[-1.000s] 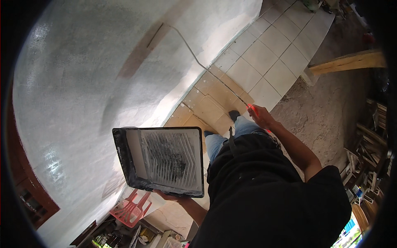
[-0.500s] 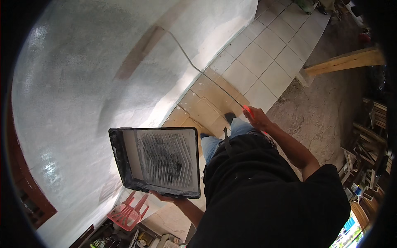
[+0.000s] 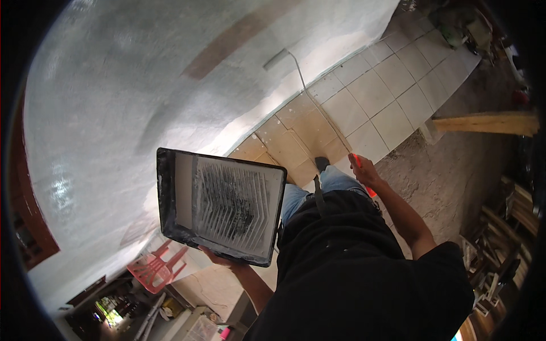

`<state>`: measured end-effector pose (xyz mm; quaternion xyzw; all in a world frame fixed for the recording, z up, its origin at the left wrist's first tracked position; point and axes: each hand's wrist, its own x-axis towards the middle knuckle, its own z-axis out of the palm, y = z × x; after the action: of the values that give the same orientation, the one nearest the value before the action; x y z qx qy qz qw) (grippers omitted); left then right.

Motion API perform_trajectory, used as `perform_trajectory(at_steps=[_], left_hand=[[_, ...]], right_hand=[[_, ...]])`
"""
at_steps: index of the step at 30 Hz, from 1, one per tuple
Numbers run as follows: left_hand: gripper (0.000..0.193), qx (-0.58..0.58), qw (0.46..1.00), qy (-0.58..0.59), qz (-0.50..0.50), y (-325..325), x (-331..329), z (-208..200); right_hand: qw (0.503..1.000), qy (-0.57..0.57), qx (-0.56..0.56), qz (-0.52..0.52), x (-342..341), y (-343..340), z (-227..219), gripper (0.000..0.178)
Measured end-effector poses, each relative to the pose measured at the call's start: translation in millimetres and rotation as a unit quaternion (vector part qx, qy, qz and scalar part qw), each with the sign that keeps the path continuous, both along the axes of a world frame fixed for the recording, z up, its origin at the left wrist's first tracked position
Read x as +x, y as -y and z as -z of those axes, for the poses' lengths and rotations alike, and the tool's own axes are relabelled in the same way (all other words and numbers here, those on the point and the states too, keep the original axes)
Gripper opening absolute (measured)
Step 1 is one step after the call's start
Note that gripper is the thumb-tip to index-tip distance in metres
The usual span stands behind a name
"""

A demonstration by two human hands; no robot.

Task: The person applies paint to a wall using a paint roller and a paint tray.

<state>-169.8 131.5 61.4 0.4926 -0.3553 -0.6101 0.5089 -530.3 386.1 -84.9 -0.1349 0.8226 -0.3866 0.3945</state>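
My right hand (image 3: 367, 172) is closed around the red-orange handle (image 3: 371, 192) of a paint roller. Its long thin metal rod (image 3: 307, 91) stretches up and leftward to the roller head (image 3: 277, 59), which lies against the pale grey wall (image 3: 114, 96) above the tiled floor. With my left hand (image 3: 219, 258) I grip a black paint tray (image 3: 220, 207) by its lower edge. Whitish paint coats the tray's ridged slope, with dark patches in the middle; the fingers beneath it are hidden.
A reddish-brown strip (image 3: 227, 45) marks the wall. Brown cardboard sheets (image 3: 284, 142) cover floor tiles (image 3: 378, 91) near my feet. A red plastic chair (image 3: 157, 267) stands at lower left. On the right are a wooden beam (image 3: 486, 123) and stacked wood (image 3: 500, 238).
The roller head has left the brown strip and now sits to its right, nearer the wall's foot. The view has shifted, and the tray appears slightly higher. Both hands keep their grips.
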Motion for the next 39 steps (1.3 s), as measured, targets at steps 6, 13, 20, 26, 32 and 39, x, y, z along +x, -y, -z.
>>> perform_trajectory(at_steps=[6,13,20,26,32,39], left_hand=[[0.065,0.039,0.998,-0.038,-0.038,-1,-2,-4],[0.064,0.064,0.994,-0.046,-0.075,-4,-17,-13],[0.065,0.0,0.998,-0.045,-0.036,-5,-6,-1],[0.069,0.033,0.997,-0.038,-0.057,-5,2,9],[0.07,0.069,0.993,-0.061,-0.075,-8,1,8],[0.068,0.068,0.994,-0.068,-0.055,-4,8,12]], right_hand=[[0.991,0.117,-0.055,0.029,-1,4,-36,0.059],[0.998,0.041,-0.052,0.009,-5,7,-12,0.059],[0.995,0.086,0.031,0.036,-9,6,-19,0.06],[0.986,0.158,-0.004,0.062,-4,10,-64,0.059],[0.99,0.133,-0.036,0.043,0,19,-106,0.054],[0.992,0.118,-0.024,0.048,2,22,-103,0.053]])
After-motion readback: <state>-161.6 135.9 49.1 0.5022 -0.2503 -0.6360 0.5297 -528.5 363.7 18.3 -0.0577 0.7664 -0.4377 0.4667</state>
